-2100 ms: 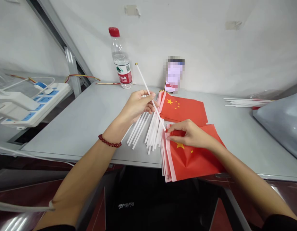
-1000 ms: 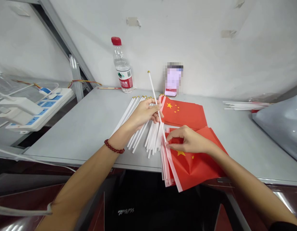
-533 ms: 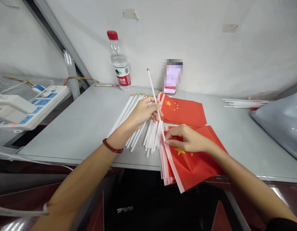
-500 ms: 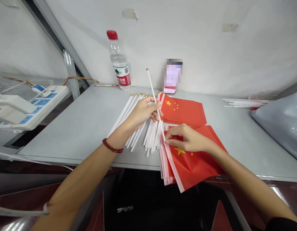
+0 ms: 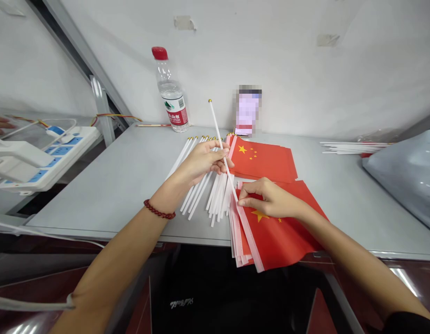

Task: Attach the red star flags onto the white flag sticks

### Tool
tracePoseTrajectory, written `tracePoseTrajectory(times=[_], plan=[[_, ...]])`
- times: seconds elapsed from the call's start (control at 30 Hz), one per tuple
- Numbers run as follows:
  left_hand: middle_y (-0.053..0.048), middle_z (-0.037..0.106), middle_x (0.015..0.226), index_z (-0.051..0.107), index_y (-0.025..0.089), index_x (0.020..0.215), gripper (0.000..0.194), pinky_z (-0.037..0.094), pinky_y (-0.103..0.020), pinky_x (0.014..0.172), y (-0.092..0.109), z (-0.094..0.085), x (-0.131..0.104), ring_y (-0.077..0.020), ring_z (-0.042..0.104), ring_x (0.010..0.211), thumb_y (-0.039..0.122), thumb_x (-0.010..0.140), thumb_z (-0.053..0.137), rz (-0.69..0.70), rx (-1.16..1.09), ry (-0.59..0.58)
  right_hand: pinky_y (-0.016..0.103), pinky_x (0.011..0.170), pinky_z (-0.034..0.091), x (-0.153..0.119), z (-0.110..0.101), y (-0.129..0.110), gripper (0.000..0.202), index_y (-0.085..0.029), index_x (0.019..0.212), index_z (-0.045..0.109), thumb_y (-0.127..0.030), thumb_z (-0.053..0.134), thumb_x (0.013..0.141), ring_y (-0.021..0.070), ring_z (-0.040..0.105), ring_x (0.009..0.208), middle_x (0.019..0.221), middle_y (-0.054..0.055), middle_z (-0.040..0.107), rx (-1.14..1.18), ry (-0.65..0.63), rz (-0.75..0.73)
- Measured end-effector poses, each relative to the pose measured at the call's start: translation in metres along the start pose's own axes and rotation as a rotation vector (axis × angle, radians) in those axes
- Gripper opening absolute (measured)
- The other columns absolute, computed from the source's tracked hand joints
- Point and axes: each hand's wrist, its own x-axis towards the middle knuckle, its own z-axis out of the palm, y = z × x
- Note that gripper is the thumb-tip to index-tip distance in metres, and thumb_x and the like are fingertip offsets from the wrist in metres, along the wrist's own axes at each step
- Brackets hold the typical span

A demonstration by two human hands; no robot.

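My left hand (image 5: 209,161) grips a white stick (image 5: 215,121) with a gold tip, tilted, its lower end at the white sleeve of a red flag (image 5: 287,236). My right hand (image 5: 266,197) pinches the top corner of that sleeve, around the stick's lower end. This flag lies on a stack of flags whose white sleeves (image 5: 236,236) overhang the table's front edge. Behind it rest red flags (image 5: 270,160) with sticks in their sleeves. Loose white sticks (image 5: 198,197) with gold tips lie under and beside my left hand.
A water bottle (image 5: 173,102) and a phone (image 5: 247,111) stand against the wall at the back of the grey table (image 5: 96,185). More sticks (image 5: 354,148) and a grey-blue bag (image 5: 406,171) are at the right. A power strip (image 5: 58,155) and another person's hand (image 5: 2,124) show at the left.
The front flag's lower edge has shifted slightly up and left. Both hands keep nearly the same pose on the stick and sleeve. Another person's hand has appeared at the far left.
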Motion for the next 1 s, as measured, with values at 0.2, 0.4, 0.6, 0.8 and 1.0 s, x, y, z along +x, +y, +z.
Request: tracePoseTrajectory(times=[0.2, 0.4, 0.6, 0.8, 1.0], plan=[[-0.008, 0.073, 0.078, 0.060, 0.014, 0.095, 0.015, 0.047, -0.019, 0.050, 0.004, -0.003, -0.001, -0.0088, 0.061, 0.052, 0.022, 0.083, 0.065, 0.008, -0.031, -0.111, 0.023, 0.056, 0.039, 0.002, 0.001, 0.002, 0.025, -0.016, 0.069, 0.052, -0.026, 0.053, 0.091, 0.0075, 0.043, 0.052, 0.060, -0.004, 0.049, 0.040, 0.055, 0.006], [-0.011, 0.074, 0.088, 0.066, 0.012, 0.090, 0.016, 0.048, -0.019, 0.053, 0.002, -0.005, -0.003, -0.0086, 0.062, 0.060, 0.022, 0.079, 0.070, -0.029, -0.023, -0.215, 0.024, 0.058, 0.038, 0.003, 0.000, 0.007, 0.026, -0.015, 0.073, 0.056, -0.032, 0.052, 0.092, 0.0092, 0.044, 0.059, 0.066, -0.001, 0.052, 0.015, 0.227, 0.080], [-0.008, 0.073, 0.087, 0.069, 0.013, 0.089, 0.020, 0.044, -0.019, 0.050, 0.004, -0.003, -0.004, -0.0064, 0.058, 0.056, 0.019, 0.071, 0.076, -0.040, -0.011, -0.244, 0.024, 0.055, 0.036, 0.002, -0.002, 0.006, 0.027, -0.016, 0.073, 0.056, -0.035, 0.052, 0.092, 0.0084, 0.042, 0.056, 0.065, -0.002, 0.049, 0.083, 0.197, 0.126], [-0.002, 0.070, 0.076, 0.063, 0.019, 0.101, 0.023, 0.041, -0.018, 0.045, 0.018, -0.017, 0.002, -0.0051, 0.052, 0.048, 0.018, 0.078, 0.066, 0.257, -0.294, 0.275, 0.026, 0.056, 0.033, 0.001, -0.004, 0.003, 0.027, -0.016, 0.069, 0.055, -0.032, 0.054, 0.091, 0.0086, 0.038, 0.058, 0.064, -0.003, 0.046, 0.192, 0.044, 0.047], [0.002, 0.068, 0.068, 0.056, 0.022, 0.114, 0.039, 0.039, -0.018, 0.042, 0.021, -0.027, 0.006, -0.0054, 0.048, 0.042, 0.009, 0.078, 0.056, 0.322, -0.211, 0.454, 0.025, 0.052, 0.030, 0.000, -0.006, 0.002, 0.026, -0.016, 0.067, 0.055, -0.029, 0.057, 0.089, 0.0078, 0.035, 0.055, 0.061, -0.004, 0.043, 0.224, -0.046, 0.056]])
